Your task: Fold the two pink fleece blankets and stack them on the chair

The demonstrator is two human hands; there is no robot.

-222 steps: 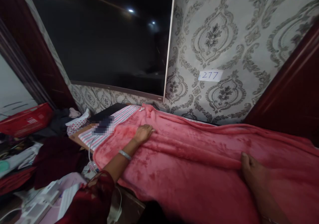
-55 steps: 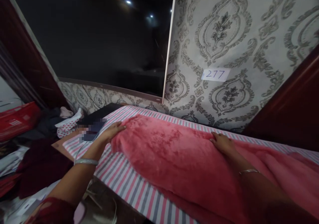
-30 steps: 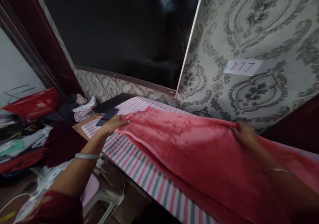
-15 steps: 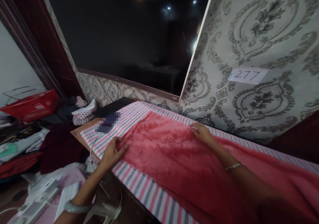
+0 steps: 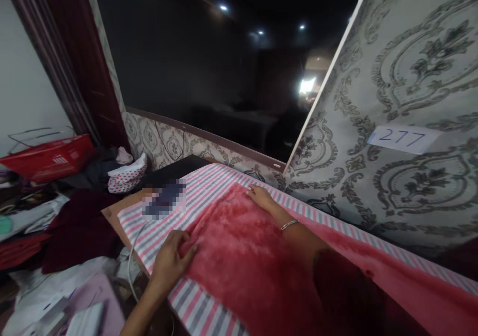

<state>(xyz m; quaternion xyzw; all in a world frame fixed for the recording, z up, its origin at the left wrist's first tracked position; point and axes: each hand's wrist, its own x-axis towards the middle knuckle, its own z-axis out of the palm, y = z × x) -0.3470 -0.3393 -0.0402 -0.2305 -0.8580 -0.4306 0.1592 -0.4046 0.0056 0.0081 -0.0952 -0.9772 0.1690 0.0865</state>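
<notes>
A red plush blanket [image 5: 227, 246] lies folded along a table, over a cloth with pink, grey and white stripes [image 5: 201, 179]. At the blanket's near left edge my left hand [image 5: 170, 261] is closed, with the edge between its thumb and curled fingers. My right hand [image 5: 261, 197] reaches across to the far left corner of the blanket; its bent fingers pinch the plush there, and the fingertips are partly hidden. A silver bangle circles the right wrist.
A blurred-out dark phone [image 5: 164, 200] with a white cable lies left of the blanket. Behind the table hang a large black screen [image 5: 216, 77] and a paper marked 277 [image 5: 403, 138]. Clothes [image 5: 80, 226] and a red basket [image 5: 48, 157] fill the left side.
My right hand has slid left along the blanket's far edge to its corner. My left hand stays at the near left edge. The camera view has shifted a little.
</notes>
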